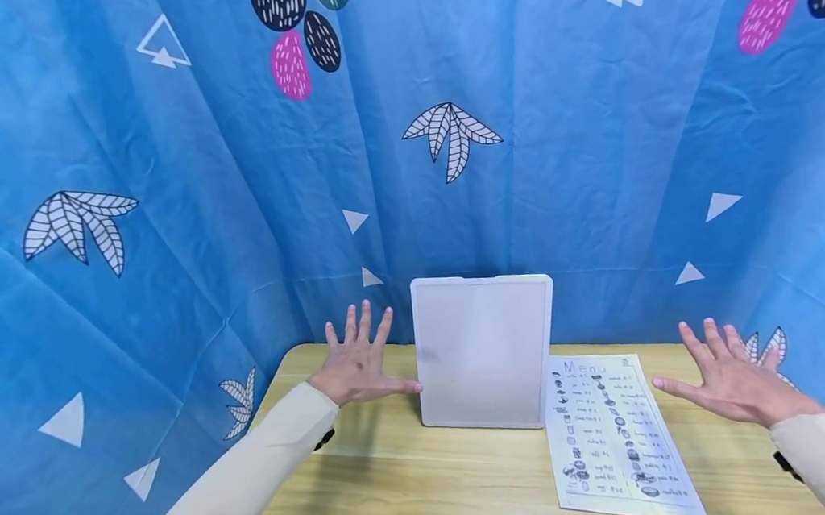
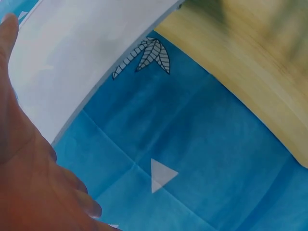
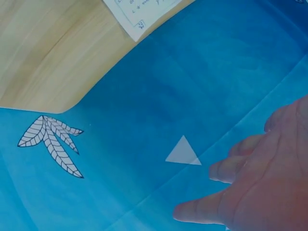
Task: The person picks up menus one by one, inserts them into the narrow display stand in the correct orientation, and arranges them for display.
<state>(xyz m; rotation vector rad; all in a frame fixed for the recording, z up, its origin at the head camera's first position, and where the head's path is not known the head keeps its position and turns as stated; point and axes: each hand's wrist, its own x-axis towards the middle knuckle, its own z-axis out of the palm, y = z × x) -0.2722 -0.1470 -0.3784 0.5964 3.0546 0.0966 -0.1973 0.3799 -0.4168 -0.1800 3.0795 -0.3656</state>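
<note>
A white rectangular board (image 1: 485, 353) with a raised rim stands upright near the back of the table; its edge also crosses the left wrist view. My left hand (image 1: 359, 367) is spread to the left of it, the thumb tip at the board's left edge; whether they touch I cannot tell. On the right, my right hand (image 1: 738, 381) is held up with fingers apart and nothing in it. Between the board and that hand lies a printed sheet (image 1: 616, 435) headed "Menu", with small pictures and handwritten-looking lines; a corner of it shows in the right wrist view.
The light wooden table (image 1: 401, 485) has a rounded back left corner. Blue curtain cloth (image 1: 557, 157) with leaf and triangle prints hangs behind the table and along both sides, close to its edges.
</note>
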